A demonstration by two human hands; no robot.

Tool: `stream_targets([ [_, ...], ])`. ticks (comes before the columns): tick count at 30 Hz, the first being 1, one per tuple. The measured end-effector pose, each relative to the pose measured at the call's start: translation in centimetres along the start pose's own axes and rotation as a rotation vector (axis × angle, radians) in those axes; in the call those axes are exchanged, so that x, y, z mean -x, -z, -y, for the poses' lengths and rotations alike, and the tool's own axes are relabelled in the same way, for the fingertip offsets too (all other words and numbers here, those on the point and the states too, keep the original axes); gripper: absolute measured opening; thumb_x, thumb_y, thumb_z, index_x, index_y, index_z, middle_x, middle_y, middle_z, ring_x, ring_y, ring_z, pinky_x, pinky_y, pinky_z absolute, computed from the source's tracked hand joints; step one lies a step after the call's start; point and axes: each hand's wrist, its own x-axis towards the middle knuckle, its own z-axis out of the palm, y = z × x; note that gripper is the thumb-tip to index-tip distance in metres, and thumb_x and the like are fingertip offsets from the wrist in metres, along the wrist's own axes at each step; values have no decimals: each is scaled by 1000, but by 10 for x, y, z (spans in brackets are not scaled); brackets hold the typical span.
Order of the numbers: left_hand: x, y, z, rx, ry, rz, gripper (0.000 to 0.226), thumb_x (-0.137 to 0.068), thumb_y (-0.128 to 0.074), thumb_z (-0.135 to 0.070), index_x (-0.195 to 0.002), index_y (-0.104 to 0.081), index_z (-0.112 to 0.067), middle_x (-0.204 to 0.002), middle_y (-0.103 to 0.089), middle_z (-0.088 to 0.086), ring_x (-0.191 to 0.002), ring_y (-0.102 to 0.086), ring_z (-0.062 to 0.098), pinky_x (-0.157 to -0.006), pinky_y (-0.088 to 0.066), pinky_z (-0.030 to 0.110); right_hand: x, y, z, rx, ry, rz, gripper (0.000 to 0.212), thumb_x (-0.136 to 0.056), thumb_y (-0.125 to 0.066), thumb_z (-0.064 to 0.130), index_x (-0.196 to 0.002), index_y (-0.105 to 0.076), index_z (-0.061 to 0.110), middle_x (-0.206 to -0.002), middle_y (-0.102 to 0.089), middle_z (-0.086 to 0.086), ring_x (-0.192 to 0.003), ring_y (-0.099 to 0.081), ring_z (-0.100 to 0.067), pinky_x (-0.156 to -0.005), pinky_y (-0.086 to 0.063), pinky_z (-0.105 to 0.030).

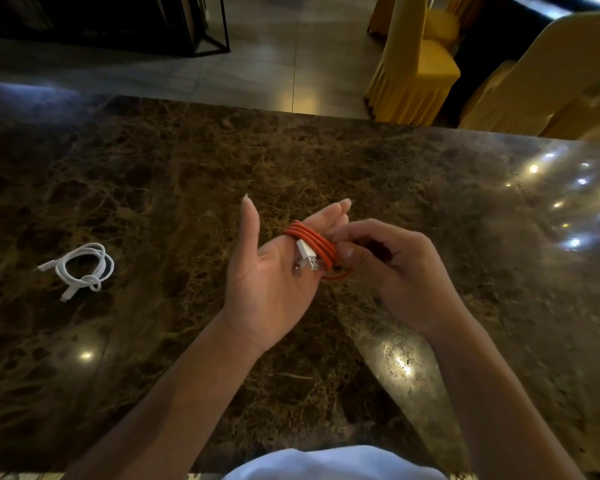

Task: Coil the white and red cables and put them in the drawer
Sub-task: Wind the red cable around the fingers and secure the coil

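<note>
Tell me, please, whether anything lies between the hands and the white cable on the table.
Nothing visible does. The white cable lies coiled on bare marble table, off to the left of the left hand. Both hands are busy with the red cable, though.

sat at dark brown marble table (187, 174), glossy top, ceiling lights mirrored as bright spots on my right. beyond far edge, grey tiled floor (274, 64). yellow-covered chairs (420, 60) with pleated skirts at far right. black metal frame (219, 32) stood at far left, dim room.
</note>
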Motion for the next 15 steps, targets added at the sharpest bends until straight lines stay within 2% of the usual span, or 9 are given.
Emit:
stream_targets([
  [4, 3, -3, 0, 37, 37, 39, 108, -90, -24, -82, -155, -38, 3, -161, -44, 18, -153, -37, 29, -125, -31, 38, -3, 9, 2, 177, 63, 70, 16, -97, -71, 21, -110, -80, 19, -102, -70, 5, -94, -70, -14, -81, -59, -41],
  [8, 3, -2, 3, 143, 77, 78, 109, -93, -27, -83, -159, -28, 5, -162, -40, 21, -153, -35, 30, -127, -23, 38, -10, 18, 10, 197, 69, 239, 23, -98, -66, 20, -117, -78, 19, -115, -68, 4, -108, -69, -16, -90, -59, -43],
  [9, 3, -1, 2, 162, 70, 89, 110, -93, -26, -83, -159, -27, 5, -162, -38, 22, -154, -33, 30, -128, -22, 39, -10, 15, 11, 124, 66, 230, 25, -99, -65, 15, -122, -75, 15, -117, -69, 5, -110, -69, -17, -92, -58, -40],
  [11, 2, -1, -1, 170, 46, 99, 112, -93, -25, -84, -158, -28, 6, -165, -33, 23, -156, -28, 32, -130, -17, 41, -7, 10, 12, -20, 38, 73, 27, -98, -67, 7, -124, -69, 12, -115, -70, 4, -104, -69, -16, -89, -58, -37],
  [13, 1, 1, -3, 175, 22, 38, 112, -92, -25, -85, -156, -33, 6, -165, -34, 23, -157, -27, 34, -131, -13, 44, -3, 10, 13, 41, 42, -115, 26, -93, -72, 10, -117, -69, 18, -106, -67, 3, -89, -66, -14, -76, -57, -39],
  [15, 1, 4, -3, 179, 6, -24, 112, -92, -26, -86, -156, -34, 6, -164, -39, 21, -156, -30, 34, -131, -14, 45, 2, 11, 16, 150, 91, -70, 23, -90, -74, 15, -112, -72, 19, -98, -66, 7, -80, -62, -10, -69, -49, -27],
])
